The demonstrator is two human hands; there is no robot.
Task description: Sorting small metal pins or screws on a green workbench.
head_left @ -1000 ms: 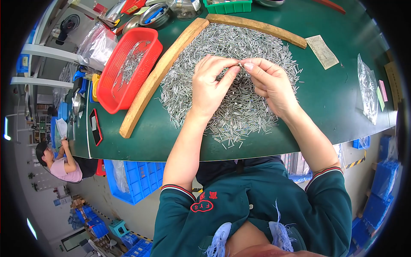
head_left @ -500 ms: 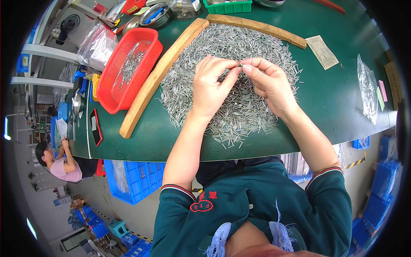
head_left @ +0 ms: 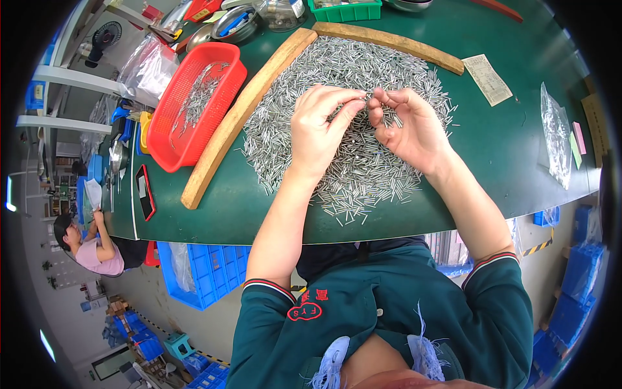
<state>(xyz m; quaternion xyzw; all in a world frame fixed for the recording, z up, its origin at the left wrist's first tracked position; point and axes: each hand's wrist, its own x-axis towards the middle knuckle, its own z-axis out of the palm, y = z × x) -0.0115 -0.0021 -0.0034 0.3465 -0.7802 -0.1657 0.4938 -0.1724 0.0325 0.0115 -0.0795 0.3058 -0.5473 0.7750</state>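
A wide heap of small silvery metal pins (head_left: 350,168) lies on the green tabletop, under and around both hands. Above it my left hand (head_left: 319,120) is closed, thumb and forefinger pressed together; whatever is at their tips is too small to make out. Close by on the right, my right hand (head_left: 418,126) is cupped with its palm partly showing. Several pins (head_left: 392,118) show within its curled fingers. The two sets of fingertips are almost touching.
Wooden bars (head_left: 249,117) edge the heap on its left and far sides. A red plastic basket (head_left: 167,126) with some pins stands left of them. A paper slip (head_left: 487,79) and a clear bag (head_left: 556,139) lie right. Another person (head_left: 97,243) works far left.
My right thumb and fingers have come away from the left fingertips and spread into a cupped shape, showing pins within. My left hand has hardly moved.
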